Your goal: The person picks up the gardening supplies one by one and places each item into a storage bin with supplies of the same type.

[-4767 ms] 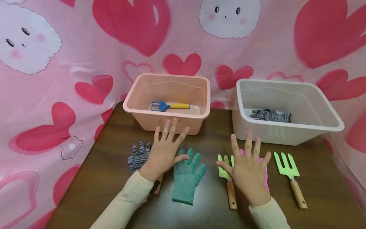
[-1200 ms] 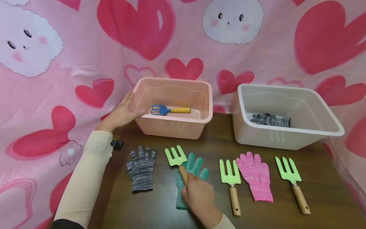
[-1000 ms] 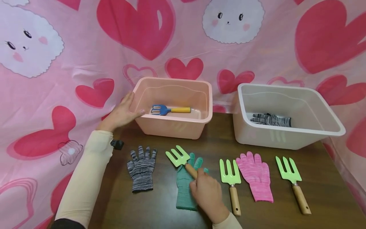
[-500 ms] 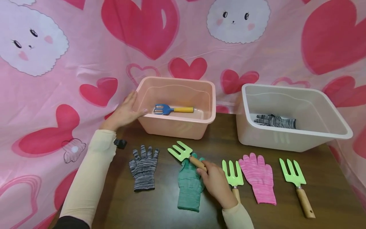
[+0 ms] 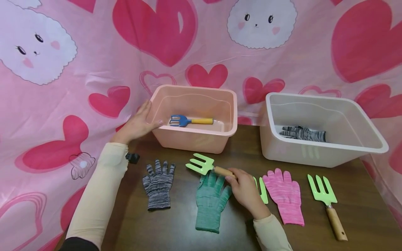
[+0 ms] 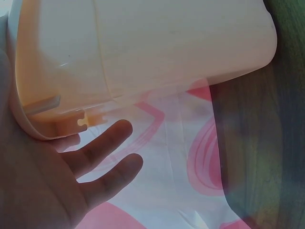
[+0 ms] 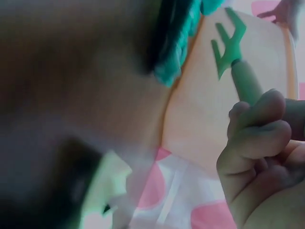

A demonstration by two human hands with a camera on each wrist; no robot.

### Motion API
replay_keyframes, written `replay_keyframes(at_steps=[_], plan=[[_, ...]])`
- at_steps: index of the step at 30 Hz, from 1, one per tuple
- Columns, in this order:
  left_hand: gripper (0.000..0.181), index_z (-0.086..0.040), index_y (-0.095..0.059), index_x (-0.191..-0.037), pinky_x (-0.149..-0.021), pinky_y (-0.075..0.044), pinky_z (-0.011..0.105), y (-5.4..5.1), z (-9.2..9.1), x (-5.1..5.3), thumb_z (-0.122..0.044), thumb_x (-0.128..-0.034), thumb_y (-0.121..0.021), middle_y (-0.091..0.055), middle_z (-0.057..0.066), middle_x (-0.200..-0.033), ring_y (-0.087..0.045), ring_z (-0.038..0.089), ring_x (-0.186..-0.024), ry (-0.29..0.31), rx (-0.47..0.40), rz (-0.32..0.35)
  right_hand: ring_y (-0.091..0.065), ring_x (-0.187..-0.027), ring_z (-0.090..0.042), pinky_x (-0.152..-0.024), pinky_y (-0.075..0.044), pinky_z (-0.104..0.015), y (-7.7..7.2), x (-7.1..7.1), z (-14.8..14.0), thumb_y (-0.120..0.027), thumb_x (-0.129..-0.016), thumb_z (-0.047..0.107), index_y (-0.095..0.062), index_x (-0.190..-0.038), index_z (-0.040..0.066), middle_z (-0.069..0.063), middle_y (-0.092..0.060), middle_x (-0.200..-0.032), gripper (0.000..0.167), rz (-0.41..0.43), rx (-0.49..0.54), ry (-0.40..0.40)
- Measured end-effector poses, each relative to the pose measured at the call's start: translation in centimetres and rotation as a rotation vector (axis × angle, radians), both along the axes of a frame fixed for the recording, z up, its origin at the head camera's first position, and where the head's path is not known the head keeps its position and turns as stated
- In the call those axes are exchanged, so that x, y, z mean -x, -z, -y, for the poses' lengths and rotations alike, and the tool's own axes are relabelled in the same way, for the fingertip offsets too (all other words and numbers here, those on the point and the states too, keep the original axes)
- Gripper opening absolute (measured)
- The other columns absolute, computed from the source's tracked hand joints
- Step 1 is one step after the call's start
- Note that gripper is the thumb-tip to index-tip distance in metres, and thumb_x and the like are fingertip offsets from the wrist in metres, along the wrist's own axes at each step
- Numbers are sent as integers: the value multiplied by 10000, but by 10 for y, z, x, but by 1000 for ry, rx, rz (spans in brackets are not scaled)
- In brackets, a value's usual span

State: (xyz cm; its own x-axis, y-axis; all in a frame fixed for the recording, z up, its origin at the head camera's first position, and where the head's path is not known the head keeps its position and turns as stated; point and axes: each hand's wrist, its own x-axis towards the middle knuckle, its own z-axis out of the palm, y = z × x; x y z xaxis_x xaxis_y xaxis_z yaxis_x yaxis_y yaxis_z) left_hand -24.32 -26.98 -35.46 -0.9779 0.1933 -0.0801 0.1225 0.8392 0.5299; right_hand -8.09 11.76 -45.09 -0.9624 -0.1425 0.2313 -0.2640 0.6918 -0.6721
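Observation:
My right hand (image 5: 248,191) grips the wooden handle of a light green garden hand fork (image 5: 202,164), its tines pointing left. The fork is over the fingertips of a green glove (image 5: 208,205), in front of the peach bin (image 5: 194,139). In the right wrist view, curled fingers (image 7: 259,143) wrap the handle. My left hand (image 5: 135,123) rests at the bin's front left corner, thumb over the rim. Its fingers look straight and loose in the left wrist view, beside the bin's outer wall (image 6: 190,43). A blue hand fork (image 5: 180,121) with yellow handle lies inside the bin.
A grey bin (image 5: 301,153) at the right holds a grey striped glove (image 5: 303,134). On the table lie another grey glove (image 5: 158,186), a pink glove (image 5: 284,198) and a green fork (image 5: 323,191). My right hand partly hides another green fork (image 5: 263,191).
Both hands were spread above the table earlier. My left hand went to the peach bin; my right hand took the green hand fork, has since moved right and turned it nearly level.

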Motion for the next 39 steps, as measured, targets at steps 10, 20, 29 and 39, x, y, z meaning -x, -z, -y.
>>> replay_keyframes(at_steps=[10, 20, 29, 39], plan=[[1124, -166, 50, -1625, -1152, -159, 662, 0, -1, -1, -687, -879, -609, 65, 73, -1692, -33, 395, -1524, 2, -23, -4, -567, -809, -223, -705, -502, -409, -36, 14, -20, -676, -966, 70, -704, -1150, 53, -63, -665, -1005, 187, 0, 76, -78], [1086, -148, 48, -1625, -1136, -186, 677, 2, 2, -3, -614, -912, -627, 51, 104, -1689, -52, 415, -1517, 5, -9, -6, -531, -803, -201, -686, -447, -381, -69, 32, -30, -642, -979, 45, -680, -1169, 57, -33, -604, -947, 194, -125, 101, -156], [1098, -169, 51, -1627, -1112, -218, 695, -1, 0, -1, -649, -900, -618, 45, 98, -1690, -79, 435, -1509, -8, 1, -4, -523, -800, -219, -710, -429, -391, -95, 61, -33, -647, -968, 14, -673, -1173, 28, -59, -588, -896, 207, -218, 106, -157], [1116, -208, 45, -1632, -1079, -262, 714, 2, 0, -4, -689, -874, -617, 22, 84, -1692, -137, 470, -1487, -31, -3, 5, -556, -847, -266, -744, -455, -417, -105, 96, -22, -657, -980, 84, -672, -1206, 23, -117, -662, -1018, 235, -212, 123, -127]])
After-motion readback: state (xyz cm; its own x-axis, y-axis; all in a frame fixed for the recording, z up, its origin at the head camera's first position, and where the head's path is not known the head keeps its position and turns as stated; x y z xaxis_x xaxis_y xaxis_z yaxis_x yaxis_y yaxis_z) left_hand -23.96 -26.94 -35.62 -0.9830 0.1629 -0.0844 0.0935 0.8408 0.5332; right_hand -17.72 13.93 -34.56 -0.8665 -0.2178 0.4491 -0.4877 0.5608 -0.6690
